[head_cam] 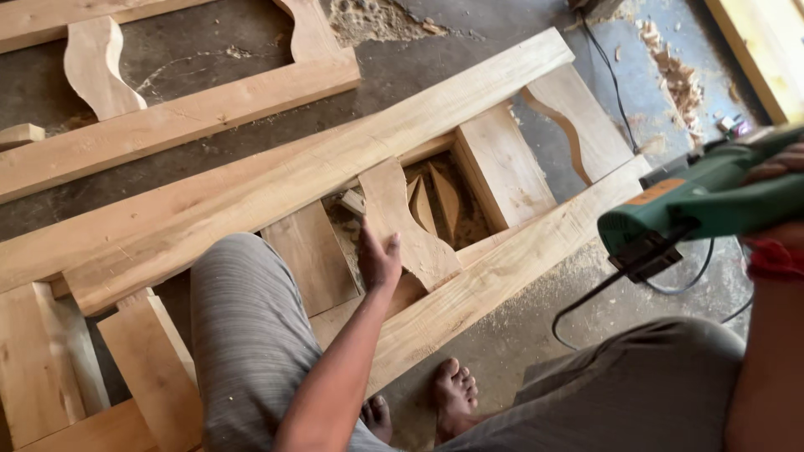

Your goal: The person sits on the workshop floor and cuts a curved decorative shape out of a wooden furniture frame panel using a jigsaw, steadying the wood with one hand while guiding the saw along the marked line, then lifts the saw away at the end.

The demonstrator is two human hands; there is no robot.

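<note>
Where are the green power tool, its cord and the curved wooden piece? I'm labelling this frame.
green power tool (712, 197): head view, on its body.
cord (578, 310): head view, on the black loop.
curved wooden piece (410, 230): head view, on its face.

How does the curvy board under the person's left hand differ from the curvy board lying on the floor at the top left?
The curvy board under the left hand lies inside a frame of long planks, over small offcuts; the curvy board at top left lies beside a separate frame. A hand rests on the first; nothing touches the second. The first looks yellower, the second paler. Both are pale, unfinished wood with wavy cut edges. The right hand holds a green power tool.
</note>
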